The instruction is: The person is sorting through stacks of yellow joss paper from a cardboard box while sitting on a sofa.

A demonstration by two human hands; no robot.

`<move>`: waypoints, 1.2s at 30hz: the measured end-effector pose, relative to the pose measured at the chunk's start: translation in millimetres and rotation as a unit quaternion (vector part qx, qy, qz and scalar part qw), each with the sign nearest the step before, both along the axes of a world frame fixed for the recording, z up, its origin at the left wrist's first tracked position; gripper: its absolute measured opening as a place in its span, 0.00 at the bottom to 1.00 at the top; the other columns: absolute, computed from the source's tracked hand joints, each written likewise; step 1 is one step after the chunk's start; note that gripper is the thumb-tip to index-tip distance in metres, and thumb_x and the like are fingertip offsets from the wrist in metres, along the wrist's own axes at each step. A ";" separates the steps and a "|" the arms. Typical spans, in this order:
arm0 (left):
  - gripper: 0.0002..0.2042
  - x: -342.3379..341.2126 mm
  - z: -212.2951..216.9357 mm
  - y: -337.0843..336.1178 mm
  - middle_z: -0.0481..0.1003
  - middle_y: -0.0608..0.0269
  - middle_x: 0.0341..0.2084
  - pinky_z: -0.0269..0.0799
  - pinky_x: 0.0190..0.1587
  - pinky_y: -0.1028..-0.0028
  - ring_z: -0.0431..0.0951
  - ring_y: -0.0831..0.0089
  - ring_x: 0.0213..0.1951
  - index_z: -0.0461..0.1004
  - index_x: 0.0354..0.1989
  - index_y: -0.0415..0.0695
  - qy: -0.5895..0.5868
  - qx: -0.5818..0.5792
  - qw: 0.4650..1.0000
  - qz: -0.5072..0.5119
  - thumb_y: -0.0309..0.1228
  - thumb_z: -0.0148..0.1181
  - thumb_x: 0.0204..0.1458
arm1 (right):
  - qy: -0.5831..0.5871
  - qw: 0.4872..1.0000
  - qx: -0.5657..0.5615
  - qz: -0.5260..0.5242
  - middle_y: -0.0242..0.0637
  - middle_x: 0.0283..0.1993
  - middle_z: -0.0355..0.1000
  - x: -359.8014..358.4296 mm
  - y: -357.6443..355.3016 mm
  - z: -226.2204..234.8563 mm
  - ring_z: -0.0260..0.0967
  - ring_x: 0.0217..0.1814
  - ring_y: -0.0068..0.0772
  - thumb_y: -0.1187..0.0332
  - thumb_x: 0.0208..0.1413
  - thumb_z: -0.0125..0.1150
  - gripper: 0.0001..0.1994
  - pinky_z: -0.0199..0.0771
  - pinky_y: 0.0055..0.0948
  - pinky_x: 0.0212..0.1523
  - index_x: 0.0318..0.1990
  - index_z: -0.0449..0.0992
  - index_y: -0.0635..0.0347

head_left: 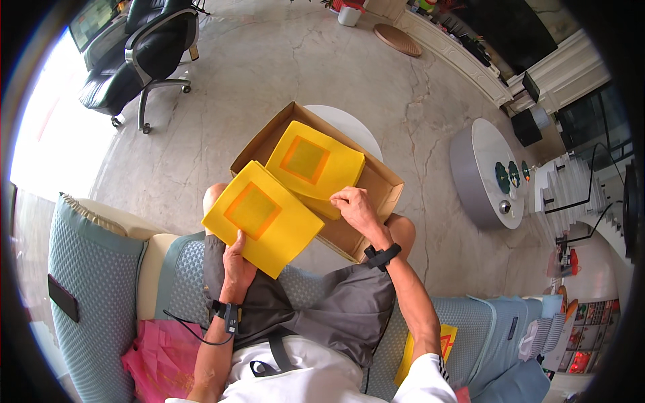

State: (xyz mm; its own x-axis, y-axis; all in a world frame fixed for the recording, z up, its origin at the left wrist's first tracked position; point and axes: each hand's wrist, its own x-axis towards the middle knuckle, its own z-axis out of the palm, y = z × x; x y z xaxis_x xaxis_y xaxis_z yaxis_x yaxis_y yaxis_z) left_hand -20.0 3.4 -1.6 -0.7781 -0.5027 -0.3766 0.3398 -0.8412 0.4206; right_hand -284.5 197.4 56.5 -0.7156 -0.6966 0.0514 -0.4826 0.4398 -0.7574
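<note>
My left hand [239, 266] grips a stack of yellow joss paper [285, 236] by its near edge, thumb on top. Each top sheet carries a gold square framed in orange. An open brown cardboard box [390, 180] rests across my knees, partly under that stack. Inside the box lies a second stack of yellow joss paper [339, 158], its near left side covered by the first. With thumb and fingers pinched together, my right hand [358, 211] is at the near right corner of this second stack. How many sheets it pinches is hidden.
A round white table [349, 127] stands just beyond the box. On the sofa are a pink plastic bag [161, 359] at my left, a yellow packet [406, 359] by my right elbow and a phone [63, 297]. A black office chair [144, 60] stands far left.
</note>
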 end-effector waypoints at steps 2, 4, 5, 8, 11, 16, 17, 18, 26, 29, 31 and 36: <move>0.19 0.8 2.5 -0.4 0.74 0.61 0.61 0.72 0.64 0.62 0.75 0.64 0.61 0.67 0.67 0.41 0.000 -0.005 1.000 -0.006 0.34 0.54 0.72 | 0.075 0.997 -0.001 0.033 0.53 0.35 0.80 2.8 -2.8 3.5 0.80 0.40 0.52 0.76 0.55 0.61 0.06 0.79 0.42 0.42 0.34 0.82 0.70; 0.19 1.4 5.6 0.4 0.74 0.61 0.61 0.72 0.64 0.62 0.75 0.63 0.61 0.67 0.67 0.41 0.002 -0.003 1.000 -0.005 0.34 0.54 0.72 | 0.079 0.996 -0.010 0.029 0.53 0.34 0.78 6.3 -4.9 5.2 0.77 0.40 0.56 0.76 0.54 0.59 0.05 0.77 0.45 0.44 0.31 0.80 0.69; 0.19 1.5 6.6 0.8 0.74 0.61 0.61 0.72 0.64 0.62 0.75 0.63 0.61 0.67 0.67 0.41 0.004 0.000 1.000 -0.005 0.35 0.53 0.72 | 0.078 0.996 -0.010 0.030 0.53 0.34 0.78 5.6 -5.3 4.9 0.77 0.40 0.56 0.76 0.54 0.59 0.05 0.77 0.45 0.44 0.31 0.80 0.69; 0.19 2.0 2.6 -1.2 0.74 0.61 0.61 0.72 0.64 0.62 0.75 0.63 0.60 0.68 0.67 0.41 0.007 0.018 1.000 -0.015 0.35 0.53 0.72 | 0.092 0.995 -0.004 0.027 0.52 0.34 0.78 2.8 -7.0 1.7 0.77 0.39 0.55 0.76 0.55 0.60 0.04 0.77 0.46 0.43 0.31 0.79 0.68; 0.19 2.0 1.2 -0.2 0.75 0.61 0.60 0.72 0.64 0.62 0.75 0.64 0.60 0.68 0.66 0.41 0.000 0.018 1.000 -0.009 0.35 0.53 0.72 | 0.067 0.997 -0.031 0.018 0.51 0.34 0.78 2.3 -7.2 -0.6 0.77 0.39 0.55 0.76 0.55 0.61 0.04 0.77 0.45 0.42 0.31 0.78 0.68; 0.19 2.2 5.0 -0.1 0.75 0.61 0.60 0.71 0.64 0.62 0.75 0.64 0.60 0.68 0.66 0.41 -0.006 0.008 1.000 -0.005 0.35 0.53 0.72 | 0.054 0.998 -0.038 0.008 0.50 0.33 0.78 2.0 -4.4 -1.6 0.77 0.38 0.55 0.76 0.55 0.64 0.04 0.78 0.45 0.42 0.31 0.78 0.67; 0.19 2.1 5.6 0.0 0.75 0.61 0.60 0.71 0.64 0.62 0.75 0.64 0.61 0.68 0.67 0.41 -0.005 0.008 1.000 -0.005 0.35 0.53 0.72 | 0.054 0.998 -0.038 0.009 0.50 0.33 0.78 1.4 -4.0 -1.0 0.77 0.38 0.55 0.76 0.55 0.64 0.04 0.78 0.45 0.42 0.31 0.78 0.67; 0.19 1.7 5.4 0.1 0.75 0.61 0.60 0.71 0.64 0.62 0.75 0.64 0.61 0.68 0.67 0.41 -0.005 0.008 1.000 -0.004 0.35 0.53 0.72 | 0.051 0.998 -0.036 0.009 0.49 0.33 0.78 0.5 -3.5 -0.2 0.77 0.38 0.55 0.76 0.55 0.64 0.03 0.77 0.45 0.42 0.31 0.78 0.67; 0.19 2.6 0.9 -0.6 0.74 0.62 0.61 0.71 0.65 0.61 0.75 0.63 0.61 0.67 0.67 0.42 -0.003 0.019 1.000 -0.001 0.34 0.54 0.72 | 0.011 1.000 -0.027 -0.011 0.48 0.34 0.79 1.7 -2.7 0.5 0.79 0.37 0.50 0.75 0.54 0.67 0.03 0.78 0.41 0.41 0.32 0.79 0.66; 0.19 0.3 0.1 -0.6 0.74 0.61 0.61 0.71 0.65 0.61 0.74 0.63 0.62 0.67 0.67 0.42 0.000 0.017 1.000 0.006 0.34 0.53 0.72 | -0.048 0.999 0.003 -0.006 0.47 0.34 0.79 0.6 -0.8 4.4 0.79 0.36 0.48 0.75 0.54 0.67 0.03 0.78 0.40 0.40 0.33 0.81 0.66; 0.19 -0.4 1.5 0.1 0.73 0.62 0.61 0.71 0.65 0.61 0.74 0.63 0.62 0.66 0.68 0.42 0.003 0.016 1.000 0.003 0.34 0.52 0.72 | 0.020 1.000 0.013 0.016 0.48 0.35 0.79 3.0 3.9 13.8 0.79 0.36 0.45 0.75 0.54 0.67 0.04 0.78 0.37 0.39 0.35 0.83 0.65; 0.20 -0.1 -0.2 0.5 0.73 0.61 0.62 0.70 0.66 0.60 0.74 0.62 0.63 0.65 0.69 0.42 0.012 0.016 1.000 -0.003 0.34 0.51 0.72 | -0.122 0.990 -0.067 -0.036 0.37 0.35 0.80 29.1 7.9 77.4 0.78 0.35 0.28 0.73 0.63 0.64 0.06 0.78 0.26 0.40 0.41 0.82 0.68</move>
